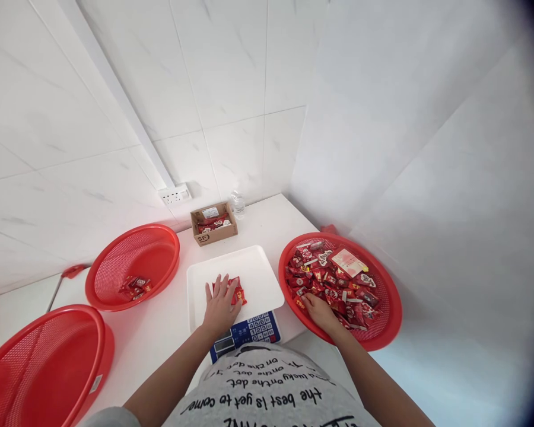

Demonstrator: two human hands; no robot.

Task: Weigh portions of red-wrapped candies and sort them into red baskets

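Note:
My left hand (221,302) lies flat with fingers spread on the white scale tray (258,270), partly covering a few red candy packets (238,292). My right hand (319,309) reaches into the red basket (385,332) on the right, which is full of red wrapped candies (333,279). Its fingers curl down among the packets at the basket's near left edge; what they grip is hidden. The scale's blue keypad (256,329) shows just below the tray.
A red basket (160,237) at centre left holds a few red packets (134,287). Another red basket (48,356) sits at the lower left. A small cardboard box (213,225) with packets and a clear bottle (238,204) stand by the tiled wall. A wall socket (174,194) is above.

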